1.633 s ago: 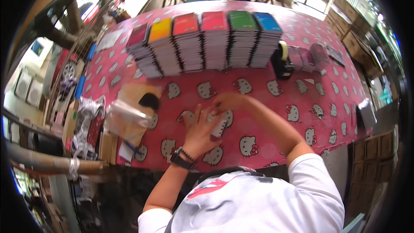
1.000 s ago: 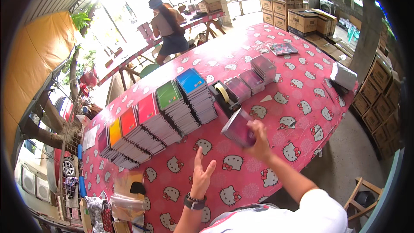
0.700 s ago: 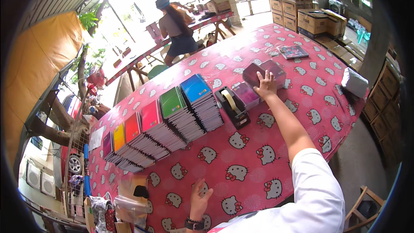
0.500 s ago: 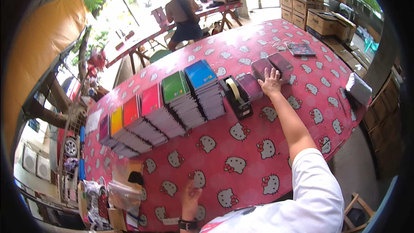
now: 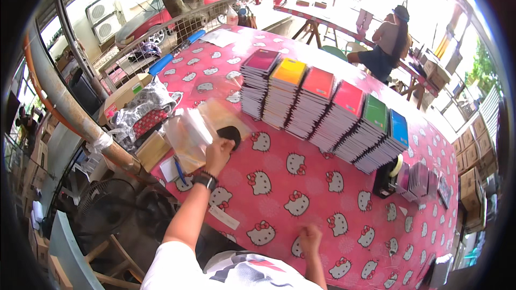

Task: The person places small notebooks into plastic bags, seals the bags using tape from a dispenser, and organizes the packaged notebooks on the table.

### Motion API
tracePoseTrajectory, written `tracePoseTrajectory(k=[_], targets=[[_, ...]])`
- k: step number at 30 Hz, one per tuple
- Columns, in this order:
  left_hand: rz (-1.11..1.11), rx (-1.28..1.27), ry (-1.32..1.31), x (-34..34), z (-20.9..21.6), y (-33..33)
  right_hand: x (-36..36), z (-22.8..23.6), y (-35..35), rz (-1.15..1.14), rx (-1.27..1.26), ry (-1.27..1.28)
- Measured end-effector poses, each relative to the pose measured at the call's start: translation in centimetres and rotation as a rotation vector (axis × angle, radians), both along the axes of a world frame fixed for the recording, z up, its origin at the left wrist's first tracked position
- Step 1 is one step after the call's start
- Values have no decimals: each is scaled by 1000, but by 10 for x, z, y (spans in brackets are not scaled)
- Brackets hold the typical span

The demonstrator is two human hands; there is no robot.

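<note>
While the left hand (image 5: 217,153) reaches to the stack of clear plastic sleeves (image 5: 189,134), fingers apparently pinching the top sheet just beneath them to separate it, the right hand (image 5: 310,238) rests fisted on the pink tablecloth (image 5: 301,182), bracing.

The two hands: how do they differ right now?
The left hand is stretched out to the pile of clear plastic bags, fingers on them; the right hand is curled into a loose fist, holding nothing that shows. The left has a dark wristwatch; the right wrist is bare. Both are over the pink tablecloth.
</note>
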State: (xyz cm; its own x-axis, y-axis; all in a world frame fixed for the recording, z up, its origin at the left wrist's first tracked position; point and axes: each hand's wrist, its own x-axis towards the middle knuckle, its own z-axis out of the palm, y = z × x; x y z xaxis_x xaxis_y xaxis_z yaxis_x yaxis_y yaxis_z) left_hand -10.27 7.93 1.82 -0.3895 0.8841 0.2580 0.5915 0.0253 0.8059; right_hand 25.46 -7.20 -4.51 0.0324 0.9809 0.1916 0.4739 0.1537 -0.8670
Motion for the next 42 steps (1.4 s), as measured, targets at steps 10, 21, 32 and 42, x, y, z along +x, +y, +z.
tracePoseTrajectory(k=[10,21,32,42], targets=[[-172,-264,659,-79,-20,183,-101,36,36,146,-130,44],[-223,-434,652,-115,-55,262,-129,42,64,130,-39,-49],[176,458,452,-150,-27,189,-143,54,56,305,-83,31],[-997,-73,-1566,62,44,-55,-88,68,109,680,-390,1442]])
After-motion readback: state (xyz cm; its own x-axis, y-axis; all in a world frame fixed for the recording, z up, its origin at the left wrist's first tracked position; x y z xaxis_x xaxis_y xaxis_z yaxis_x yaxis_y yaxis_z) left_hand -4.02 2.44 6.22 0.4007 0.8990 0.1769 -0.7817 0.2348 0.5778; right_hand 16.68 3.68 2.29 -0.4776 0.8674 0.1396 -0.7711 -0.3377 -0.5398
